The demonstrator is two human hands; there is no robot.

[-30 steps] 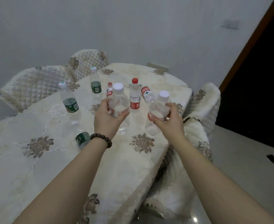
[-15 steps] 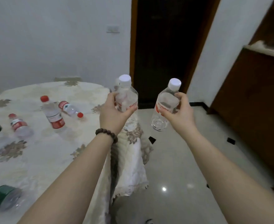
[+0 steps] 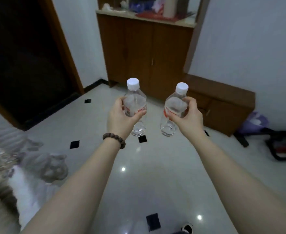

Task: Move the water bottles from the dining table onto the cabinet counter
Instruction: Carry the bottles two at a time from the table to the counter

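The left hand [image 3: 122, 115] gripped a clear water bottle [image 3: 135, 105] round its red-and-white label, thumb on the near side and fingers curled behind, holding it upright in the air above the floor [image 3: 155, 166]. The right hand [image 3: 186, 115] gripped a second clear bottle [image 3: 173, 108] the same way, this one leaning slightly to the left at its base. Both bottles carried white screw caps and stood near each other without touching, well apart from the cabinet [image 3: 145, 53] ahead. A brown beaded bracelet [image 3: 114, 139] sat on the left wrist. The wooden cabinet stood against the far wall between a dark doorway [image 3: 20, 56] and a white wall, and its pale tabletop [image 3: 155, 20] bore a blurred cluster of things, among them what may have been a red cloth and a pale cylindrical container; the blur made them hard to name. A lower wooden unit [image 3: 223, 105] stood just beside the cabinet on the right, with a purple bag [image 3: 255, 120] near its far end. The glossy white floor was set with small black square tiles. At the lower left edge lay a smeared patch of quilted, patterned fabric [image 3: 20, 166].
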